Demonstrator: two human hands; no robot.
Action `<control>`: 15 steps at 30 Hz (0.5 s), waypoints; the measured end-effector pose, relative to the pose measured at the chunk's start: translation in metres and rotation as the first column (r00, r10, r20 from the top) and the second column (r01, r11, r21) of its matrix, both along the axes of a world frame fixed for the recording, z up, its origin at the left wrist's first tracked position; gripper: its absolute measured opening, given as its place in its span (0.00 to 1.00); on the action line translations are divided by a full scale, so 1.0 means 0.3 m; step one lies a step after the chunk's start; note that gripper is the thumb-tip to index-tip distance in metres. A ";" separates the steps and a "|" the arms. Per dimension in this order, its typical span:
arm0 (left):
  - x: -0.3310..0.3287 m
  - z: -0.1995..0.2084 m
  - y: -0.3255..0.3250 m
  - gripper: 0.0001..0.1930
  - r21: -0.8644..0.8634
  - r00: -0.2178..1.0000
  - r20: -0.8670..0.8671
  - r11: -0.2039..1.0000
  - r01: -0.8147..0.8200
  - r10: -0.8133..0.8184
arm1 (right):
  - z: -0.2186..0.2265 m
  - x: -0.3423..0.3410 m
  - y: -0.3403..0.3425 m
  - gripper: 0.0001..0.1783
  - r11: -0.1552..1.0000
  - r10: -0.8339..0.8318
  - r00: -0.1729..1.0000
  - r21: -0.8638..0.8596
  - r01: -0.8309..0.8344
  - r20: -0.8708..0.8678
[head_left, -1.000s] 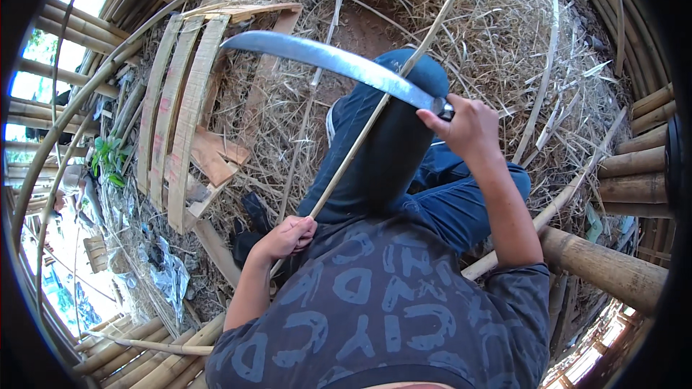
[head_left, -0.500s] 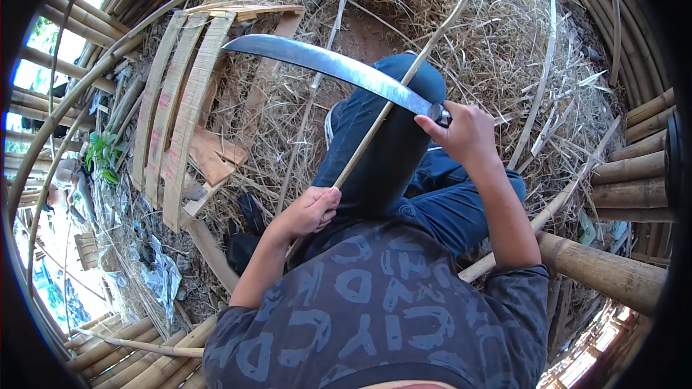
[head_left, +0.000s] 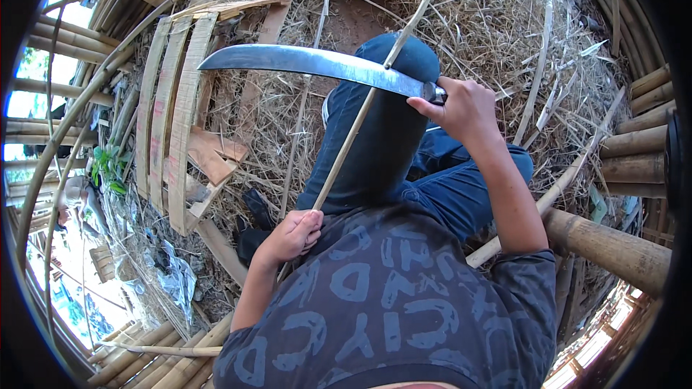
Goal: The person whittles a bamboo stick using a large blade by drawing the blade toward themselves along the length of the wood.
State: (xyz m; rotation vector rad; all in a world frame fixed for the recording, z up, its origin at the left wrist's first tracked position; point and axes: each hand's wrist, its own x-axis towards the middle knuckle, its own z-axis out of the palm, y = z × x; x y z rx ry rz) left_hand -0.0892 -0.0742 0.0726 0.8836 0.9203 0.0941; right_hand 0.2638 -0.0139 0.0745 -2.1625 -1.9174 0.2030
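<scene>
My right hand is closed round the dark handle of a long, curved machete, its blade stretching left across my raised knee. A thin bamboo strip runs diagonally from my left hand up over the knee, crossing the blade near the handle and touching it. The fingers of my left hand wrap round the strip's near part, close to my shirt. A small dark knot shows on the strip just beyond the blade. The strip's far end runs out at the top edge.
A slatted wooden crate stands to the left. Dry straw and shavings cover the ground ahead. A thick bamboo pole lies at right, near my elbow. Bamboo walls curve round both sides, and crumpled plastic lies at lower left.
My left hand has come a little back toward my body and left with the strip. The machete still crosses the strip near its handle. The whole view has shifted slightly.
</scene>
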 end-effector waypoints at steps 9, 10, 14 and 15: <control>-0.058 -0.041 -0.046 0.22 0.064 0.995 0.029 0.994 -0.092 0.091 | -0.002 -0.010 -0.001 0.42 0.999 -0.009 0.999 0.034 0.008 0.036; -0.062 -0.040 -0.049 0.22 0.053 0.994 0.025 0.993 -0.107 0.106 | 0.000 -0.017 0.001 0.42 1.000 0.007 0.999 0.023 -0.007 0.033; -0.063 -0.075 -0.018 0.21 0.026 0.994 -0.045 0.995 -0.100 0.101 | -0.025 -0.008 0.010 0.42 0.999 0.025 0.999 0.032 -0.026 0.041; -0.052 -0.103 -0.009 0.19 0.201 0.998 -0.058 0.980 -0.006 0.018 | -0.039 -0.011 -0.008 0.42 0.997 -0.021 0.999 0.075 0.017 0.049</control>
